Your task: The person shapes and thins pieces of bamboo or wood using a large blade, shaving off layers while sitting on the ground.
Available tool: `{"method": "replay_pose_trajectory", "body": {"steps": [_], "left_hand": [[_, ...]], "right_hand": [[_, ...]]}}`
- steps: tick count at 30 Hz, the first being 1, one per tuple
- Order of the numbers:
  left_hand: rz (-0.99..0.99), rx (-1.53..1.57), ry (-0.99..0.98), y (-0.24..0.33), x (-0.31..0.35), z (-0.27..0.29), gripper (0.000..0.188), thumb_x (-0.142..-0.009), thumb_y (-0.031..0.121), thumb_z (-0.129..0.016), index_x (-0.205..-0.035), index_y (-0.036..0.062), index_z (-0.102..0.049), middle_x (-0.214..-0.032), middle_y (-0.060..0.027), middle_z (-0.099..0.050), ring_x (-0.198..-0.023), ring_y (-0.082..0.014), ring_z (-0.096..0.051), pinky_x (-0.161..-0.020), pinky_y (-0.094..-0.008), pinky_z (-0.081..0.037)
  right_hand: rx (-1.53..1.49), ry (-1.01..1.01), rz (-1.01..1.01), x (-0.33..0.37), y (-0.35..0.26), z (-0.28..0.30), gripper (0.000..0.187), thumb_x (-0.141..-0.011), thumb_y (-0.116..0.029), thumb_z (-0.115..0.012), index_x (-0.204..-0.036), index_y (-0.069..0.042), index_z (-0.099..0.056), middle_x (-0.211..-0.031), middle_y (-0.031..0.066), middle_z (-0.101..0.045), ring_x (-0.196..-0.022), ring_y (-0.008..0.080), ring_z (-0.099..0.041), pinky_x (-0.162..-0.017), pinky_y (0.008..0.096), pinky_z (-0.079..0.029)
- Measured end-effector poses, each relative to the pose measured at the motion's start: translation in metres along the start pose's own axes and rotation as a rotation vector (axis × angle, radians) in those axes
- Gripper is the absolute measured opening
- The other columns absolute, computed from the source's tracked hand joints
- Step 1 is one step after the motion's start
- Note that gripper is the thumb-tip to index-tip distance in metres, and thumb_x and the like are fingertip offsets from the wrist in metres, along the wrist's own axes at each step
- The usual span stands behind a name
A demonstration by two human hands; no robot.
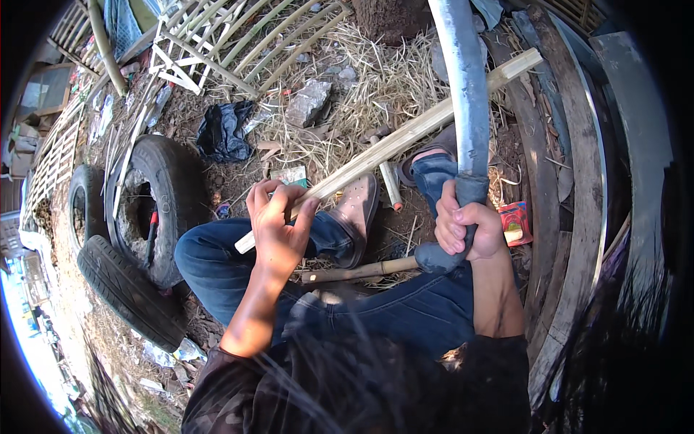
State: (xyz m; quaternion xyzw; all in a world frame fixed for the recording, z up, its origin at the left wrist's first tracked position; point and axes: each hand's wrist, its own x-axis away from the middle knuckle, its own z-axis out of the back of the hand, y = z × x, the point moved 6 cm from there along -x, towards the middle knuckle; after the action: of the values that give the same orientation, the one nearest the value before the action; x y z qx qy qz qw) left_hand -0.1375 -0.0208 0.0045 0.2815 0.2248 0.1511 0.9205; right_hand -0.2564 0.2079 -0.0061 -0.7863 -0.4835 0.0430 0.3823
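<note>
My left hand (275, 226) is closed around the lower part of a pale split bamboo strip (390, 148), whose short end pokes out below the palm. The strip slants up to the right, away from me. My right hand (471, 228) grips the dark wrapped handle of a machete (468, 94). Its long grey blade points away from me, curving slightly to the left toward the tip, and crosses over the strip, hiding a bit of it. I cannot tell whether blade and strip touch. The blade's tip runs out of view at the top.
Old tyres (163, 210) lie at the left. Bamboo lattice frames (217, 43) stand at the far left. A black plastic bag (225, 132) and a stone (309, 103) lie on straw-covered ground. Weathered planks (578, 181) line the right, beside a red packet (515, 223). A bamboo stick (361, 272) lies by my legs.
</note>
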Motion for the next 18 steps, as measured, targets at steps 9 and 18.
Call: {"method": "replay_pose_trajectory", "body": {"steps": [9, 18], "left_hand": [[-0.015, 0.009, -0.057, 0.013, 0.004, -0.013, 0.015, -0.077, 0.009, -0.069, -0.089, 0.0030, -0.063, -0.088, -0.0122, -0.058, -0.090, -0.0298, -0.051, -0.086, -0.0403, -0.037], [0.051, 0.275, -0.199, 0.030, 0.024, -0.048, 0.018, -0.085, 0.014, -0.064, -0.098, 0.0017, -0.060, -0.091, -0.0159, -0.057, -0.090, -0.0318, -0.050, -0.083, -0.0397, -0.040]], "right_hand": [[-0.043, 0.085, -0.111, -0.009, 0.023, 0.003, 0.007, -0.072, -0.009, -0.050, -0.070, -0.006, -0.044, -0.050, 0.0024, -0.042, -0.037, 0.0129, -0.042, -0.039, 0.0285, -0.038], [0.539, 0.508, 0.468, -0.018, 0.009, 0.007, 0.013, -0.083, -0.004, -0.067, -0.090, 0.005, -0.060, -0.073, 0.0054, -0.062, -0.062, 0.0120, -0.061, -0.059, 0.0274, -0.051]]}}
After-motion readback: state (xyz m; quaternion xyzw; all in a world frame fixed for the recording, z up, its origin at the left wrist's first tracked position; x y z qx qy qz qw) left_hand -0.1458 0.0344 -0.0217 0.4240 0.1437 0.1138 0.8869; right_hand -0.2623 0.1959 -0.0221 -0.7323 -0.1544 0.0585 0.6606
